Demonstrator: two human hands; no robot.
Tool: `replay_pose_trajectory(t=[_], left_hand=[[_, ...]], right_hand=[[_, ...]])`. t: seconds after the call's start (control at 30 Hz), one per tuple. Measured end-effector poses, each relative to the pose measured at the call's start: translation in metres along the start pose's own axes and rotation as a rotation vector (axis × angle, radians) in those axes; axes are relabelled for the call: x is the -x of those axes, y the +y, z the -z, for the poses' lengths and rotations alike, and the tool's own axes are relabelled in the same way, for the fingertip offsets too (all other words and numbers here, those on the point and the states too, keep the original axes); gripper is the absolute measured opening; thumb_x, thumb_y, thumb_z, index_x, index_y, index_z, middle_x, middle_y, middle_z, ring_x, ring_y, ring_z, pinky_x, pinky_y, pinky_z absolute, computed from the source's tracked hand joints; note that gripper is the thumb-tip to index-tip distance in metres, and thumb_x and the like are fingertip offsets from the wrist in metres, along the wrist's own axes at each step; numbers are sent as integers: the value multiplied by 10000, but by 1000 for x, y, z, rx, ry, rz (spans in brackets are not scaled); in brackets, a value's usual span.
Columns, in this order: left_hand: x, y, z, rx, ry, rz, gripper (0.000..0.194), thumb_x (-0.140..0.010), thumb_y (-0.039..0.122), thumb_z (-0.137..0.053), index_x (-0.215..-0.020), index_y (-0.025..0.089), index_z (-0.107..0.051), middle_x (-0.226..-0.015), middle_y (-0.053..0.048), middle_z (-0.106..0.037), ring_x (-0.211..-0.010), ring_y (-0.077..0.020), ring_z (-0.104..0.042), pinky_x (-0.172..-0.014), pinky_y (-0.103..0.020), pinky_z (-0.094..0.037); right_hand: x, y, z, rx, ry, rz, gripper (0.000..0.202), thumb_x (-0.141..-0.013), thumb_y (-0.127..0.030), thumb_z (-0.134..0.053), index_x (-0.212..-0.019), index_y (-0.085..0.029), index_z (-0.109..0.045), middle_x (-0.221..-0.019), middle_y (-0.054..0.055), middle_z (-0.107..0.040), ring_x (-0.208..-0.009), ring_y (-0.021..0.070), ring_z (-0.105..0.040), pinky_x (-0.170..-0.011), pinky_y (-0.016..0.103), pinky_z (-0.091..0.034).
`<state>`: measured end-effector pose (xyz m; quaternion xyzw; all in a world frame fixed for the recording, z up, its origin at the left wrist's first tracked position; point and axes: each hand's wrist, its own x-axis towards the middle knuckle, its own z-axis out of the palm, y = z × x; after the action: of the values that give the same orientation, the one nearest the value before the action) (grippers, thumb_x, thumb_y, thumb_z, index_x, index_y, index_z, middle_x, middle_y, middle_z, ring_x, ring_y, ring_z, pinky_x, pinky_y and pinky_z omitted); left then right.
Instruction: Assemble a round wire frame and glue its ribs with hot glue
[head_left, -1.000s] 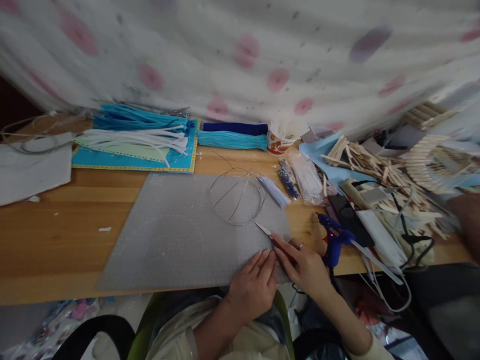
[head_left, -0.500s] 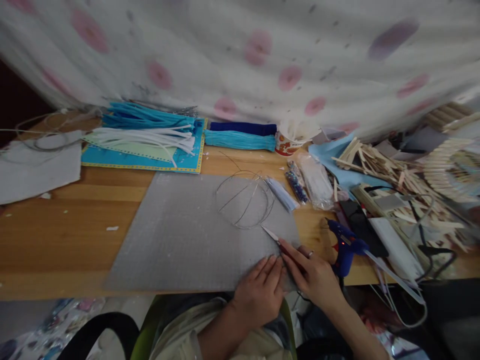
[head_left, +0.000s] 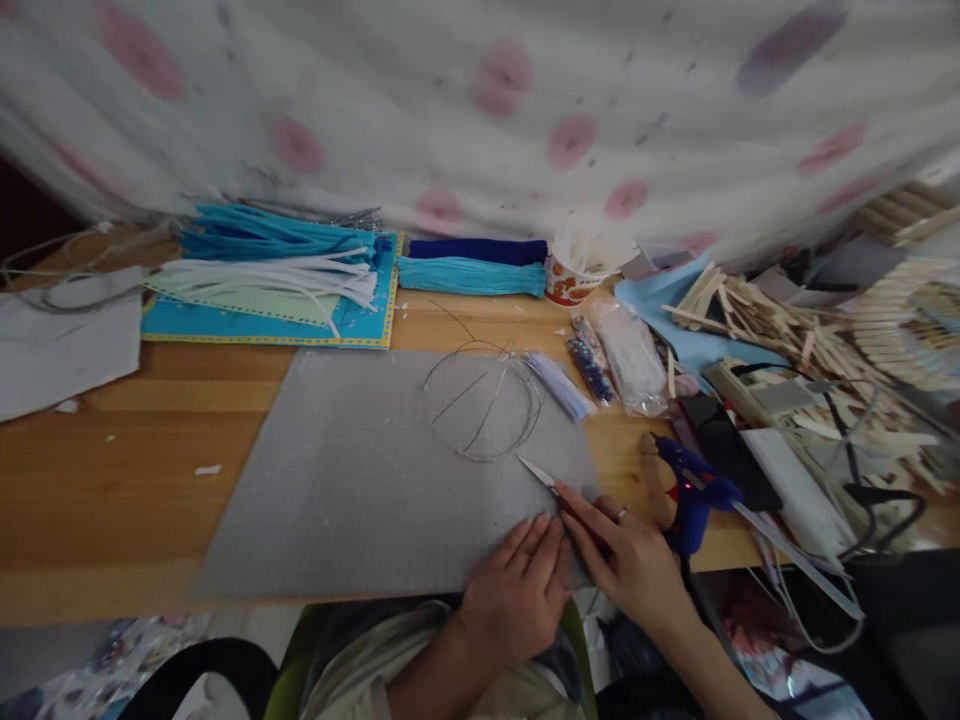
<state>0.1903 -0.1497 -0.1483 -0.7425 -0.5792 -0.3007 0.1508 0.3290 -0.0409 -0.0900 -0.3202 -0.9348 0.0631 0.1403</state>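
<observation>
My right hand grips a small knife with a pointed silver blade and a dark red handle. The blade points up and left, its tip just short of a thin wire hoop. Several wires cross inside this hoop, which lies on the grey cutting mat. My left hand rests at the mat's near edge, fingers stretched out flat and close together. It holds nothing that I can see, and its fingertips are beside my right hand. Part of the knife's handle is hidden under my right fingers.
A blue glue gun with a lit red light stands right of my hand. Behind are bead packets, a paper cup, and blue pipe cleaners. Wooden sticks pile up at right. White paper lies at left.
The view has shifted slightly, so the table items at left sit further left in the picture. Both hands, the knife and the wire hoop keep nearly the same places on the mat.
</observation>
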Motion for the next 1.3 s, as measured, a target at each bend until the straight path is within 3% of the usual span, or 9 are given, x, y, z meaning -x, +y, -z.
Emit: replay_pose_trajectory(t=[0.43,0.67,0.93,1.3], left_hand=[[-5,0,5,25,31,-4,358,-968,296,-458,-1127,81,-696,-1173,-107,-728,-1134,-232,-654,-1057,-333,-439],[-1,2,2,-6,-17,-8,371,-966,297,-473,-1186,70,-666,-1252,-144,-686,-1175,-228,-635,-1089,-336,-419],[-4,2,4,33,24,34,337,-958,252,-459,-1134,84,-692,-1160,-115,-732,-1129,-210,-663,-1153,-334,-367],[-3,3,4,26,25,30,354,-960,225,-426,-1157,80,-681,-1196,-124,-718,-1149,-217,-656,-1165,-342,-355]], right_hand=[[-3,-5,-4,110,44,23,406,-1022,-352,-382,-1301,-215,-643,-724,19,-632,-586,128,-619,-563,234,-433],[-1,-9,-10,210,53,-3,408,-1018,-355,-380,-1296,-228,-651,-729,20,-626,-531,124,-569,-520,253,-382],[-2,-13,-13,212,7,-53,408,-1008,-351,-395,-1330,-254,-626,-754,39,-646,-564,127,-584,-550,243,-408],[-4,-13,-10,152,-15,-68,417,-1014,-341,-368,-1311,-246,-643,-741,50,-638,-553,135,-587,-555,249,-430]])
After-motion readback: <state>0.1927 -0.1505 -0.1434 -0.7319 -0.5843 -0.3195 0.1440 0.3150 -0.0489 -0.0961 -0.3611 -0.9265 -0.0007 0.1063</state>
